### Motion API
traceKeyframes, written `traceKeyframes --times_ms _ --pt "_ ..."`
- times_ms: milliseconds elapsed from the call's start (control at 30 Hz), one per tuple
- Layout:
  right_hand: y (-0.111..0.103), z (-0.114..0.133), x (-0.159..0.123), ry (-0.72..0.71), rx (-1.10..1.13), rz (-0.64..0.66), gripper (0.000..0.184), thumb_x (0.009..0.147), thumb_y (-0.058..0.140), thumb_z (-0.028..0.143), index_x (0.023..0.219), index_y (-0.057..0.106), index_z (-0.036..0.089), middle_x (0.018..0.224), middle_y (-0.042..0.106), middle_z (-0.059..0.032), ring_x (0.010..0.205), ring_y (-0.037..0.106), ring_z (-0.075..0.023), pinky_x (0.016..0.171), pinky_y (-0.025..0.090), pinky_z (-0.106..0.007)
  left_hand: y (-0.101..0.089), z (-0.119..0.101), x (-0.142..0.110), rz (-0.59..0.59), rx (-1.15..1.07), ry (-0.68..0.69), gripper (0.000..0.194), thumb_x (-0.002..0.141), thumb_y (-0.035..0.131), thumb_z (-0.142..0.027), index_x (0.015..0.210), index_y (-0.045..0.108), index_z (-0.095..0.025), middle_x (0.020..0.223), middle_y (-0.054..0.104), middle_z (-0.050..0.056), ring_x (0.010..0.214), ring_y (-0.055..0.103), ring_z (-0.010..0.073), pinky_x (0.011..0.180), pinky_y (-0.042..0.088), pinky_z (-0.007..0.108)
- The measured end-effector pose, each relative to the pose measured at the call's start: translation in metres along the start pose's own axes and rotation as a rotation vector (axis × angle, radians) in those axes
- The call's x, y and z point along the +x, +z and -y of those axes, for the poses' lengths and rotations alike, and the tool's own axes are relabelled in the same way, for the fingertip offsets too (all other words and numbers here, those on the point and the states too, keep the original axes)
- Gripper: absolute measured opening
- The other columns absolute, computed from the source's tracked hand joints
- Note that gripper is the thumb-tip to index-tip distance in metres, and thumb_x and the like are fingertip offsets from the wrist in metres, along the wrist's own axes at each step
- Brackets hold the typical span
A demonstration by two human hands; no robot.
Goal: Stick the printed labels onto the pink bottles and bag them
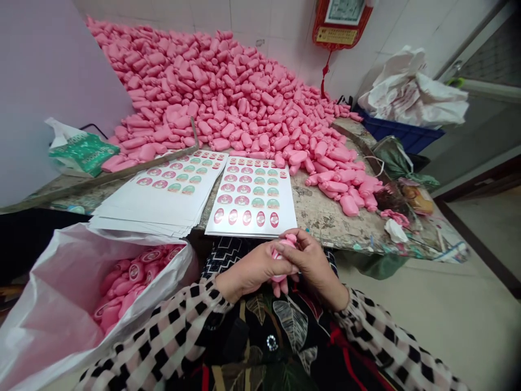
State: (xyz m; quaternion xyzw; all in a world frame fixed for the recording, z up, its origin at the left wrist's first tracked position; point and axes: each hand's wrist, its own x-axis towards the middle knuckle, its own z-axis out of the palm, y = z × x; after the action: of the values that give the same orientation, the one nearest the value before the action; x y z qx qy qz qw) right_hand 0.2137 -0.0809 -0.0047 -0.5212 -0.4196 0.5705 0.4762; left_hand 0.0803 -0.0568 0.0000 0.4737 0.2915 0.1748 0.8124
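Observation:
A small pink plastic bottle (290, 239) is held between both hands, just off the table's front edge. My left hand (256, 267) grips it from the left, its thumb laid across the front. From the right, my right hand (315, 263) closes round the same bottle, thumb on its face. Part of a red and white label shows between the fingers; the rest is covered. Right beyond the hands lies a sheet of stickers (250, 195) with pink, green and red labels. A stack of similar sheets (163, 193) is to its left.
A large heap of pink bottles (228, 92) covers the table's back. A white sack (52, 271) at left holds labelled bottles (126, 279). A wooden strip (142, 164) borders the heap. A green-white packet (81, 149) stands left; a blue crate (402, 133) is at right.

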Motion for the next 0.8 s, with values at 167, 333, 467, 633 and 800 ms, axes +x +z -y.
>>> traceKeyframes --times_ms 167,333,467,633,800 --pt "0.001 -0.001 -0.006 0.014 0.054 -0.013 0.031 0.067 0.073 0.042 0.079 0.054 0.020 0.058 0.055 0.0061 0.038 0.045 -0.0071 0.034 0.033 -0.019 0.002 0.001 -0.004 -0.052 0.063 -0.046 0.025 0.072 0.067 -0.031 0.085 0.055 -0.013 0.065 0.062 0.003 0.043 0.055 0.0103 0.035 0.042 0.018" --pt "0.000 0.003 -0.002 -0.045 0.039 -0.046 0.031 0.067 0.072 0.044 0.072 0.057 0.018 0.056 0.053 0.0055 0.044 0.045 -0.0075 0.041 0.036 -0.020 0.000 0.001 -0.006 -0.011 0.040 -0.020 0.028 0.073 0.068 -0.034 0.084 0.053 -0.014 0.068 0.062 0.003 0.045 0.053 0.0076 0.037 0.040 0.015" --pt "-0.005 -0.003 0.001 -0.083 -0.005 -0.074 0.027 0.070 0.071 0.042 0.076 0.060 0.018 0.063 0.055 0.0034 0.054 0.048 -0.0095 0.050 0.040 -0.022 -0.004 0.002 -0.008 0.024 0.014 0.001 0.029 0.078 0.063 -0.031 0.098 0.049 -0.016 0.073 0.063 0.004 0.049 0.053 0.0076 0.041 0.041 0.015" --pt "-0.015 -0.013 0.008 -0.118 -0.023 -0.083 0.030 0.069 0.074 0.037 0.092 0.063 0.022 0.082 0.058 0.0002 0.071 0.053 -0.0131 0.065 0.045 -0.025 -0.018 -0.007 -0.021 -0.138 0.026 0.045 0.043 0.081 0.059 -0.040 0.114 0.043 -0.018 0.071 0.063 0.003 0.048 0.053 0.0100 0.039 0.039 0.017" --pt "-0.020 -0.017 0.013 -0.080 -0.109 -0.047 0.025 0.068 0.074 0.037 0.085 0.064 0.022 0.073 0.057 0.0017 0.066 0.050 -0.0123 0.062 0.041 -0.024 -0.056 -0.022 -0.077 -0.619 0.102 0.120 0.039 0.081 0.057 -0.046 0.111 0.053 -0.023 0.079 0.065 0.003 0.050 0.053 0.0094 0.043 0.038 0.020"
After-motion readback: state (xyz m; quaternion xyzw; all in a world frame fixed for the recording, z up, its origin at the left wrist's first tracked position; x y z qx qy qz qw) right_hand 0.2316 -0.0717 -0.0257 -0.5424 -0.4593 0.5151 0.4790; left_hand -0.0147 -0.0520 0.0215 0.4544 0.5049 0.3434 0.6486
